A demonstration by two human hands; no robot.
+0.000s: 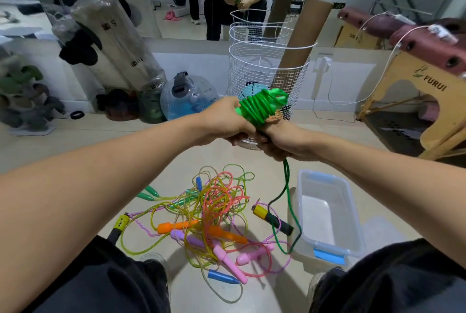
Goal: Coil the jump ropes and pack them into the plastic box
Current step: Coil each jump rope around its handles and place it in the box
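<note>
**Green rope wound in your hands, box open below**

Nearest you, at 6 o'clock on the floor, lies the tangled pile of jump ropes [209,217]: yellow, pink and purple cords with orange, pink, blue and green handles. Just beside it, at 4 o'clock, the plastic box [351,214] stands open, blue latches on its ends. A loose tail [287,201] of green cord hangs from your hands and loops down against the box's near corner.

Above the pile, your 2 hands meet. Your left hand [224,123] has its fingers curled round the lower end of the green jump rope [262,106], whose cord is wrapped in tight turns about its handles. Your right hand [285,141] grips below it, fingers closed on the cord where the tail drops out.

Beyond, at 12 o'clock, a white wire basket [267,60] holds cardboard tubes.
</note>
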